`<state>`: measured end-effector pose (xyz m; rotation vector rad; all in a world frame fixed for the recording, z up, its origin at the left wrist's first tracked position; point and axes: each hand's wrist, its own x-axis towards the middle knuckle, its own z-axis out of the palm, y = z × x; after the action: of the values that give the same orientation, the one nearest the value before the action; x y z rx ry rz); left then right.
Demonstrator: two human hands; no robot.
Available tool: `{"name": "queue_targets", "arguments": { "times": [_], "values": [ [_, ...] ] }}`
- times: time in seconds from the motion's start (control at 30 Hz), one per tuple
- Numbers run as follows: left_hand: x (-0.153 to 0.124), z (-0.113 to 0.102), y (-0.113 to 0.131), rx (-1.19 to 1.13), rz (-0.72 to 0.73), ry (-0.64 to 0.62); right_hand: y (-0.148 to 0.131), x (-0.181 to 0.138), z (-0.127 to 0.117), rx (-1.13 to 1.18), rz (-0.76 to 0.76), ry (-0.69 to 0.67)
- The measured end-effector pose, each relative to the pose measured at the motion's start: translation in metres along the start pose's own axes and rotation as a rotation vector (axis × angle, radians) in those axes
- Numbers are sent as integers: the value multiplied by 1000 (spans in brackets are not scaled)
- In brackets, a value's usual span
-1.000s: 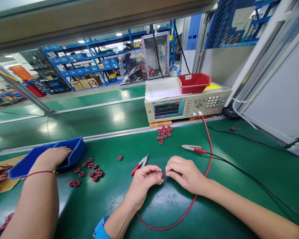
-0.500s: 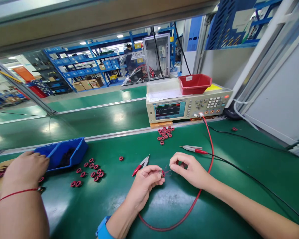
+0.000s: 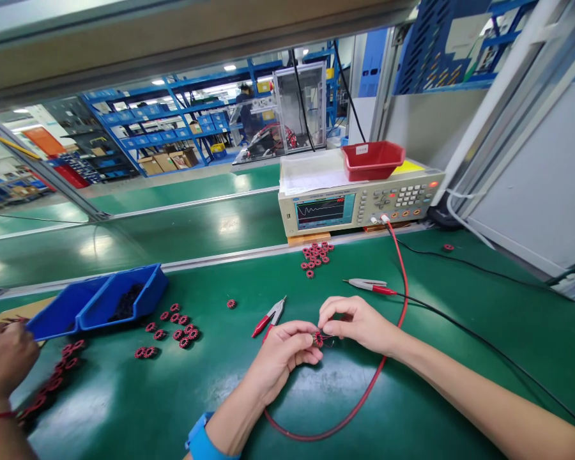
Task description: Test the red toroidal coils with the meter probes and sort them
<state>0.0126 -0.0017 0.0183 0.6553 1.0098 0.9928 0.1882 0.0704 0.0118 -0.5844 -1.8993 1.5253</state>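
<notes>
My left hand (image 3: 287, 350), with a blue band at the wrist, pinches a small red-wound ring coil (image 3: 318, 339) between thumb and fingertips. Thin wire ends stick out from the coil to the right. Close against it, my right hand (image 3: 352, 322) has thumb and forefinger pinched together on a wire lead of that coil. A red-handled test clip (image 3: 269, 316) lies just behind my left hand. Beyond my right hand rests a second test clip (image 3: 368, 285) on a black cable.
A tester (image 3: 364, 201) with a lit screen carries a red tray (image 3: 374, 161). Loose coils lie in groups (image 3: 316, 257) before it and to the left (image 3: 177, 318). Blue bins (image 3: 148, 291) stand at left, near a co-worker's hand (image 3: 9, 358). A red cable (image 3: 364, 406) loops around my hands.
My right hand has moved left and in closer to the coil, which has turned and now shows its ring face. The co-worker's arm has drawn to the left, uncovering a row of coils.
</notes>
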Motion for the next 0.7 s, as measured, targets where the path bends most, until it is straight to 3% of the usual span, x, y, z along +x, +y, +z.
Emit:
{"name": "queue_targets", "arguments": {
  "times": [0.27, 0.47, 0.7],
  "values": [
    [0, 4, 1, 0, 48, 4, -7, -1, 5, -80, 38, 43],
    [1, 2, -1, -41, 69, 27, -9, -3, 9, -261, 6, 124],
    [1, 2, 3, -64, 71, 83, -5, -3, 9, -263, 14, 268]
  ]
}}
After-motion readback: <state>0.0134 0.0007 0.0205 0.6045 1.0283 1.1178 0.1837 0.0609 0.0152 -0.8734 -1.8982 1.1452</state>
